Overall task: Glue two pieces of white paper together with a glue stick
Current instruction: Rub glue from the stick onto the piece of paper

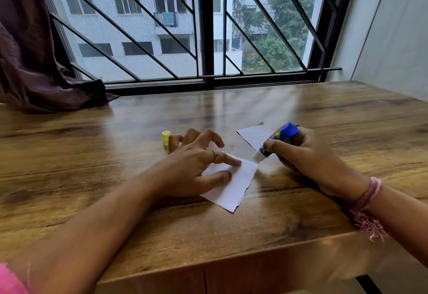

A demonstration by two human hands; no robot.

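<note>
A torn piece of white paper (pixel 234 186) lies flat on the wooden table (pixel 115 136) in front of me. My left hand (pixel 196 166) rests on its left part, thumb and forefinger pressing it down. My right hand (pixel 308 152) grips a blue glue stick (pixel 278 140), tilted with its white uncapped tip just off the paper's upper right corner. A second piece of white paper (pixel 253 136) lies further back, partly hidden behind the glue stick and my right hand. The yellow cap (pixel 166 138) stands upright just behind my left fingers.
A dark curtain (pixel 34 66) drapes onto the table's far left corner. A barred window (pixel 196 27) runs along the far edge and a white wall (pixel 393 34) stands at the right. The table's front edge (pixel 231 263) is close to me.
</note>
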